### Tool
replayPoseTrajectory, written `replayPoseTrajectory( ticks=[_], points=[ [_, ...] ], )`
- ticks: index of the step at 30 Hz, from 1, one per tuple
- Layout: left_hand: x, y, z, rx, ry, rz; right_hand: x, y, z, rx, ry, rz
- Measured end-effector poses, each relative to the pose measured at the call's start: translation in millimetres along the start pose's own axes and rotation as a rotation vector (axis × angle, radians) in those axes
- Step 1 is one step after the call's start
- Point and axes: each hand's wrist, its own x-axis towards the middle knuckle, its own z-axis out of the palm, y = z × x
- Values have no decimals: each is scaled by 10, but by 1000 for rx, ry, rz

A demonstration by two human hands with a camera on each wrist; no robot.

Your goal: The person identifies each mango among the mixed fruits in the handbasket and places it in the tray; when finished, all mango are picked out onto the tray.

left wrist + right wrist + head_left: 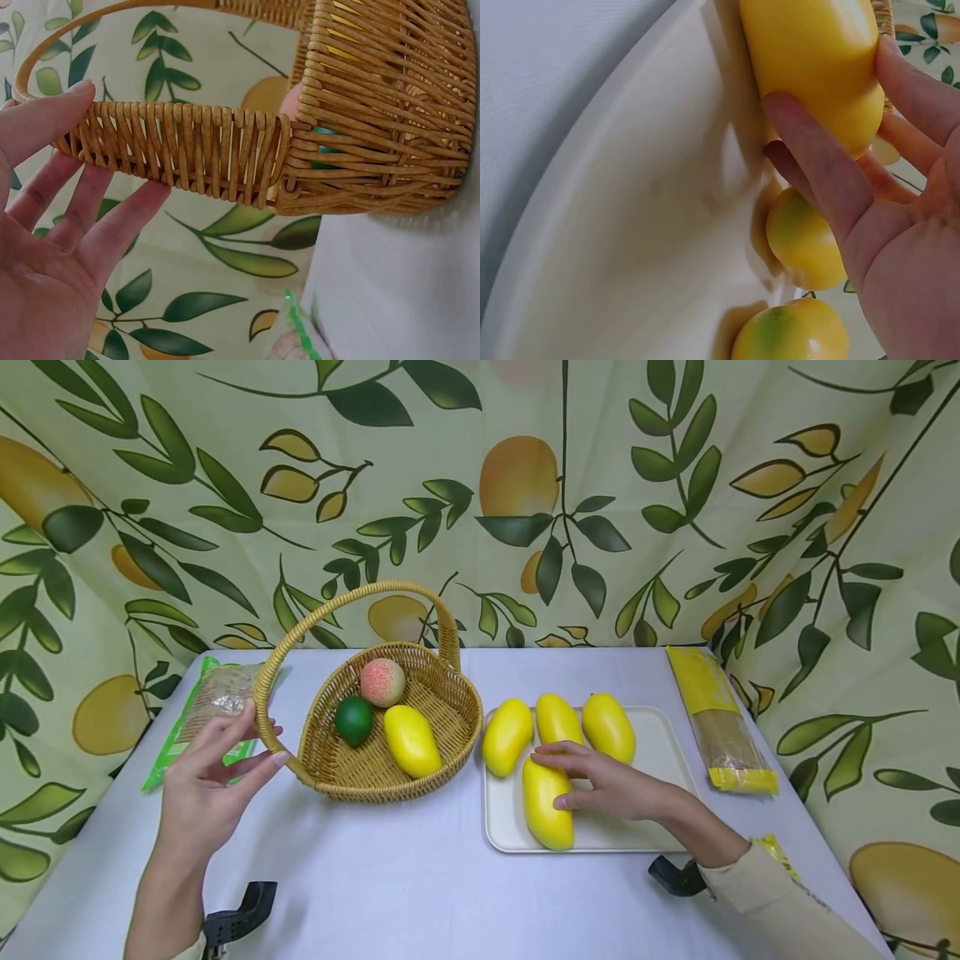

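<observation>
My left hand (pixel 206 777) holds the handle (pixel 267 693) of a wicker basket (pixel 390 793) between thumb and fingers; the left wrist view shows the thumb on one face of the handle and fingers on the other. Inside the basket lie a pink peach (pixel 382 682), a dark green round fruit (pixel 353 721) and a yellow mango (pixel 412 742). My right hand (pixel 611 781) grips the front mango (pixel 546 806) on a white tray (pixel 637 839), its thumb and fingers on opposite sides. Behind it on the tray are a left mango (pixel 507 737), a middle mango (pixel 558 718) and a right mango (pixel 609 728).
A green-edged clear packet (pixel 225 702) lies left of the basket, partly behind my left hand. Right of the tray is a yellow packet (pixel 720 718). Another small yellow packet (pixel 776 852) shows beside my right sleeve. A patterned curtain (pixel 465 468) borders the white table (pixel 420 885).
</observation>
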Motion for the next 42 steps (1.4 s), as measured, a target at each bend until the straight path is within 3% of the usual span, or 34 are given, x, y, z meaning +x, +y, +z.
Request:
replayPoseTrajectory(
  ticks=[9,15,23,34,42],
  points=[
    [-10,-19,-1,-24,-1,24,8,-5,-14,-5,-3,-8],
    [-27,-11,-1,-32,24,-34,-12,-41,-6,-13,-19,2],
    [-32,24,7,15,34,-82,-47,-90,4,-26,-57,-12],
    [-40,31,42,45,32,-78,-86,-168,-29,-138,-44,-19],
    [-41,53,18,80,36,-88,-90,-244,-62,-157,-41,21]
  ],
)
